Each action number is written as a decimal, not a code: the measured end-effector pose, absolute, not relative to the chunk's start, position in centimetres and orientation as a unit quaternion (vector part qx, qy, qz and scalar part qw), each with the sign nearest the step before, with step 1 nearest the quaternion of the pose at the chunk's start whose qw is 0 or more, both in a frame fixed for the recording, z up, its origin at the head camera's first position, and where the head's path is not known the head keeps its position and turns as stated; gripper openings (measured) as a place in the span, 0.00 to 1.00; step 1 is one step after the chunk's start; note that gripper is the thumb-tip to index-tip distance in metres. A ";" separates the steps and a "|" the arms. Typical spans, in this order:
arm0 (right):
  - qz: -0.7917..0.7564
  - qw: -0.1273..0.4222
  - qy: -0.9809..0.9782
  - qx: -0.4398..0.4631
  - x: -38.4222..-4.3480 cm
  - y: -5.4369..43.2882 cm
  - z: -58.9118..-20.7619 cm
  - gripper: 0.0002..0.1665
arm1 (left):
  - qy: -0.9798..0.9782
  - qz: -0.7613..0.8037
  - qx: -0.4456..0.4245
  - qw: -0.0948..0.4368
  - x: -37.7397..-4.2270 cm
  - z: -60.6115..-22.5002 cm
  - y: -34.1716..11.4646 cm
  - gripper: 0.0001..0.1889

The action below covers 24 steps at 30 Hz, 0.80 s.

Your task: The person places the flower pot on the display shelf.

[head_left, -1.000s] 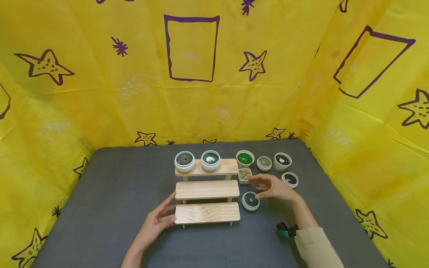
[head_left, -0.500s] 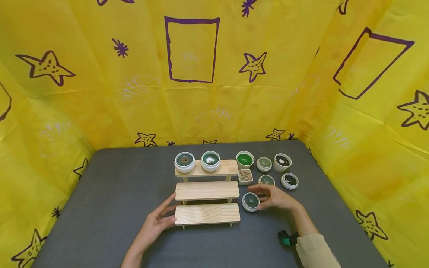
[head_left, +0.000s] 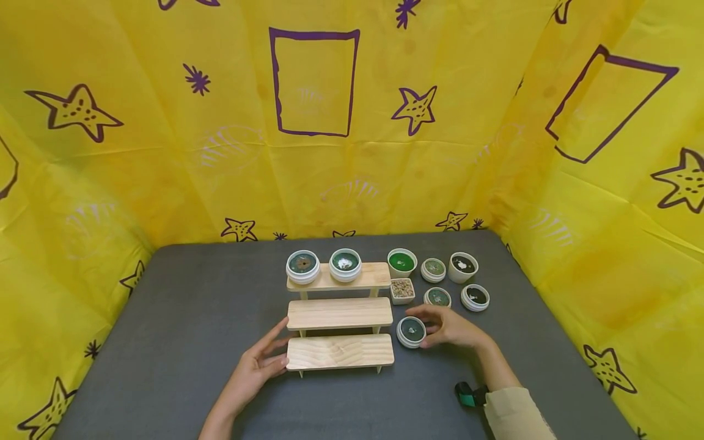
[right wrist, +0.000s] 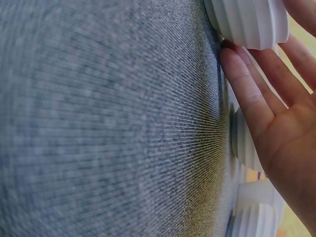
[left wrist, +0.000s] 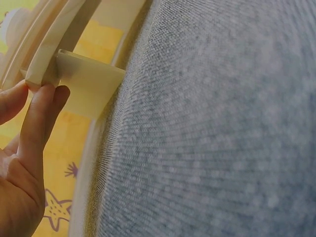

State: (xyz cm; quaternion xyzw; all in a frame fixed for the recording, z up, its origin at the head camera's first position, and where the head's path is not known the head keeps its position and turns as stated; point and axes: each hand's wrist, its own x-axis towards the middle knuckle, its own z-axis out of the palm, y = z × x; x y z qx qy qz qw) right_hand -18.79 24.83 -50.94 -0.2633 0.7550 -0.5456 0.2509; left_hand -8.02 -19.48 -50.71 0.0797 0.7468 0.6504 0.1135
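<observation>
Our left grip (head_left: 254, 365) pinches the wooden stand (head_left: 341, 352), our right grip (head_left: 452, 326) half-curls round the nearest pot (head_left: 411, 330): let's lift level, stand braced!

You are wearing a plain pale-beige sleeve (head_left: 519, 412) on your right side, and a small black device (head_left: 467, 396) with a green patch is jutting out beside its edge.

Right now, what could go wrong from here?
The right hand holds the front cup from its right side, so the cup might tip if lifted unevenly. That hand also looks close to the cup behind and could nudge it. The left hand pinches the rack at its left end; a pull could jostle the top cups.
</observation>
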 end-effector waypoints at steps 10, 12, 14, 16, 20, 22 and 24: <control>-0.532 0.239 0.768 -0.263 -18.7 24.7 -51.1 0.40 | 0.744 0.653 0.079 0.118 -8.0 -50.6 -19.5 0.40; -0.528 0.237 0.771 -0.264 -18.7 24.7 -51.2 0.39 | 0.743 0.653 0.079 0.119 -8.0 -50.6 -19.5 0.40; -0.525 0.235 0.774 -0.264 -18.8 24.7 -51.3 0.39 | 0.743 0.654 0.080 0.119 -8.0 -50.7 -19.5 0.40; -0.523 0.234 0.776 -0.264 -18.8 24.8 -51.3 0.38 | 0.742 0.654 0.081 0.119 -8.0 -50.7 -19.5 0.40; -0.519 0.232 0.779 -0.264 -18.8 24.8 -51.4 0.37 | 0.741 0.656 0.083 0.117 -8.0 -50.7 -19.5 0.40; -0.519 0.231 0.779 -0.264 -18.8 24.8 -51.4 0.37 | 0.741 0.656 0.084 0.117 -8.0 -50.7 -19.5 0.40; -0.518 0.232 0.780 -0.262 -18.8 24.8 -51.4 0.37 | 0.741 0.656 0.084 0.116 -8.0 -50.7 -19.5 0.40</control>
